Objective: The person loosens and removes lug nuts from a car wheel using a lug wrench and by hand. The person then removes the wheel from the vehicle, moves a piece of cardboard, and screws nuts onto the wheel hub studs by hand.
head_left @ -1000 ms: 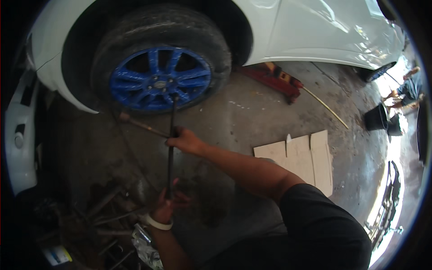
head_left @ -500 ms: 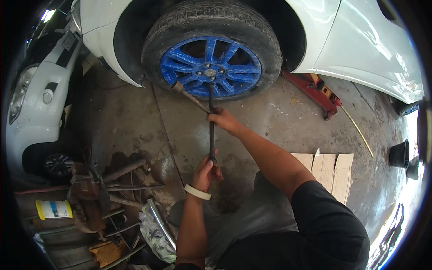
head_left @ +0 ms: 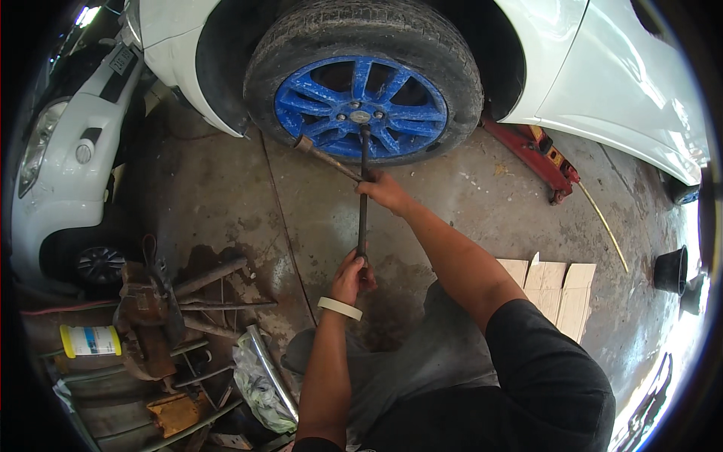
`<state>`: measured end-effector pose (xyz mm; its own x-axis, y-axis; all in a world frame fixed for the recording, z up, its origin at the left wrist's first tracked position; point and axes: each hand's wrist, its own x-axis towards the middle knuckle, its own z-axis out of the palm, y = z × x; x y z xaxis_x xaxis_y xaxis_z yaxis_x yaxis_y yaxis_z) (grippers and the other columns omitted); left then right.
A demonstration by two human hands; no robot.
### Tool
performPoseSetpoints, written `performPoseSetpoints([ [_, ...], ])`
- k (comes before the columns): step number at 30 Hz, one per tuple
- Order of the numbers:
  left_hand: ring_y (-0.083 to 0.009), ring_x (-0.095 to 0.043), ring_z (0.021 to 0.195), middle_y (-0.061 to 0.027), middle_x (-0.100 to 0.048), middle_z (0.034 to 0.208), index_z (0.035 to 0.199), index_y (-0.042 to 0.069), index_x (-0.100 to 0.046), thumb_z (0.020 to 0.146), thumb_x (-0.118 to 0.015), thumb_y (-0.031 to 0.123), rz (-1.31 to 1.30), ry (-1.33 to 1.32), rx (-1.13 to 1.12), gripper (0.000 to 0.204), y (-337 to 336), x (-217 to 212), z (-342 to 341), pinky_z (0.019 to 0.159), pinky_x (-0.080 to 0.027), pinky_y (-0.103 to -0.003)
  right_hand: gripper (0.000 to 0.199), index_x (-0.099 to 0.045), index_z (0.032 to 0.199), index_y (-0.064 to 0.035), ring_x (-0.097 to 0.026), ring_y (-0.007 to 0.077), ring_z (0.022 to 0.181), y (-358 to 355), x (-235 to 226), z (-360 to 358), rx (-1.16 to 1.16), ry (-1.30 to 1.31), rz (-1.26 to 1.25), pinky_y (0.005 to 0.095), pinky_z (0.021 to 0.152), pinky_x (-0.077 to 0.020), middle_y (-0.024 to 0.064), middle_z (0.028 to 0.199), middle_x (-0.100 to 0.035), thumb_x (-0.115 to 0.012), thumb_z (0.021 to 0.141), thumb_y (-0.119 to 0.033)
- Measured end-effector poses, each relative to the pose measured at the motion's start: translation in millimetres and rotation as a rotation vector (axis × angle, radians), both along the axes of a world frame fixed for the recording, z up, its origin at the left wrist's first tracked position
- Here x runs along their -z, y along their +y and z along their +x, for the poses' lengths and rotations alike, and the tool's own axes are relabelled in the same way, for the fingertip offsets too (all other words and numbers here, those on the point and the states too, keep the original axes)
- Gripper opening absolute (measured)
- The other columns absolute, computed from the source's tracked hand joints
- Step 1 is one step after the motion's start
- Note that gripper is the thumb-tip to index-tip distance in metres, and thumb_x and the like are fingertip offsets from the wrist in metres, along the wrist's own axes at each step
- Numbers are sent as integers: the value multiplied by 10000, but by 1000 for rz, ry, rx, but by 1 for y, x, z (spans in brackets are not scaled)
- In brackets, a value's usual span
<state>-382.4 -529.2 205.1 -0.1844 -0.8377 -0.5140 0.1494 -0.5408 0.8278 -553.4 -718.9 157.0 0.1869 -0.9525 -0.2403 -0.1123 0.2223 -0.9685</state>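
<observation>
The cross wrench [head_left: 362, 192] stands out from the hub of the blue wheel [head_left: 360, 109], one socket end seated among the lug nuts near the centre, its long bar running down toward the person and the cross bar slanting up to the left. It looks like solid steel: heavy, stiff, nothing that will flex, and dark enough that it may be greasy and slick in the palm. The ends of the bars seem the sensible places to take it, since that is where the leverage is.

The right hand [head_left: 385, 190] is clenched around the wrench at the crossing of the bars. The left hand [head_left: 352, 276], with a pale wristband, has its grip closed on the near end of the long bar.

The wheel sits on a white car [head_left: 602, 83], its tyre low to the concrete floor [head_left: 316, 218], which is stained and patchy, probably oily in places. A red floor jack [head_left: 538, 154] lies under the sill to the right. Flattened cardboard [head_left: 561, 290] rests on the floor near the person's right arm. To the left is a heap of rusty tools and metal bars [head_left: 177, 301], a yellow-capped container [head_left: 90, 340], and the nose of a second white car [head_left: 64, 166].
</observation>
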Motion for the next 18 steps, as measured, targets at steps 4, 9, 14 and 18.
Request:
performPoseSetpoints([
  [4,-186,-582,732,-45,-577,833,1518,89,-457,1042,-466,286,20,5,-18,515,-6,14,-3,705,-541,-371,492,-687,1090,58,-651,276,957,-7,3,-4,-28,26,-18,388,871,-495,158,997,-701,-742,781,-321],
  [9,-201,-633,752,-76,-627,861,1475,75,-514,1032,-483,255,61,-98,-110,480,-12,32,-9,718,-557,-371,504,-685,1093,66,-672,299,978,-13,10,-1,-63,187,-66,407,864,-511,199,994,-709,-736,787,-332],
  [14,-299,-646,781,-149,-657,908,1401,71,-572,1052,-474,286,-148,-953,21,422,-12,34,-23,761,-539,-431,543,-658,1138,75,-690,357,991,-19,18,6,-107,277,-121,433,870,-522,254,1029,-712,-730,804,-348],
  [18,-346,-667,831,-167,-677,942,1391,82,-582,1055,-496,316,-175,-1109,-20,418,-16,30,-27,811,-531,-449,537,-649,1160,72,-681,389,1048,-22,28,5,-80,-21,-63,457,904,-512,281,1083,-701,-732,844,-354],
])
